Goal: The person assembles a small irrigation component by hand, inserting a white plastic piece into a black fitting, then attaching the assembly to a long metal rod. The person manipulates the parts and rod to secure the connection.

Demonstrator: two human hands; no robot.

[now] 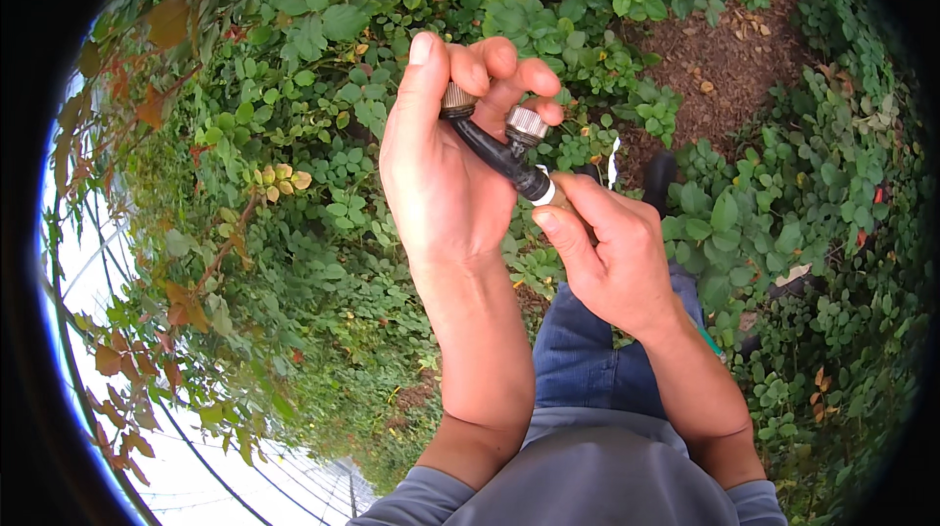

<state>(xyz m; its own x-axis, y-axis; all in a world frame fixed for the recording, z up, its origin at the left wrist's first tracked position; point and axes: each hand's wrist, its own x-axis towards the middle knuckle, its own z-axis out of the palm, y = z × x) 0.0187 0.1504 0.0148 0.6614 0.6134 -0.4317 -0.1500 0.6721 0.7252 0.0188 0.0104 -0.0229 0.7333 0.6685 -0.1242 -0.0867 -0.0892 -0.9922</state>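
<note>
My left hand (441, 178) is raised palm up, its fingers curled around a black Y-shaped hose connector (494, 154). Two ribbed metal couplings sit on its branches: one (457, 101) between my thumb and fingers, the other (527, 124) beside my fingertips. White material, which looks like thread tape (544, 195), covers the connector's lower right end. There my right hand (622, 257) is closed, thumb and forefinger pinched at that end; what lies between them is mostly hidden. Just above my right knuckles shows a thin white strip (614, 164); whether it joins the wrapped end, I cannot tell.
Dense leafy shrubs (323, 134) surround me, with reddish-leaved stems (181, 301) on the left. A patch of brown mulch (725, 66) lies at the upper right. Below my hands are my jeans (587, 359) and a dark shoe (661, 178) among the plants.
</note>
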